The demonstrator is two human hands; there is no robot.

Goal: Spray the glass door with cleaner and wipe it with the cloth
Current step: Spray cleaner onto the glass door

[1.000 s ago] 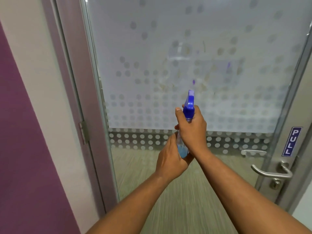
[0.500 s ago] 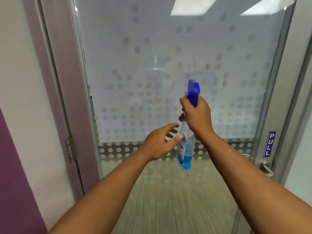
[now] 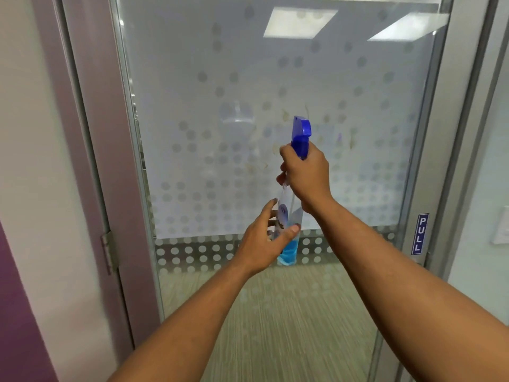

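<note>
The glass door [image 3: 234, 64] fills the view, frosted with a dot pattern and carrying yellowish smudges [image 3: 284, 114] near its middle. My right hand [image 3: 307, 176] is shut on the neck of a spray bottle [image 3: 300, 133], which has a blue trigger head pointing at the glass and blue liquid at the bottom. My left hand [image 3: 261, 244] is spread beside the bottle's lower body, thumb resting across its front, fingers apart. No cloth is in view.
A blue PULL sign [image 3: 420, 234] sits on the door's right metal stile. The mauve door frame [image 3: 110, 161] with a hinge [image 3: 108, 252] stands on the left, next to a white and purple wall [image 3: 16, 326]. Striped carpet shows through the lower clear glass.
My left hand let go of the bottle's base and spread open, then moved back until its thumb rests on the bottle. My view tilted up; the door handle left the frame.
</note>
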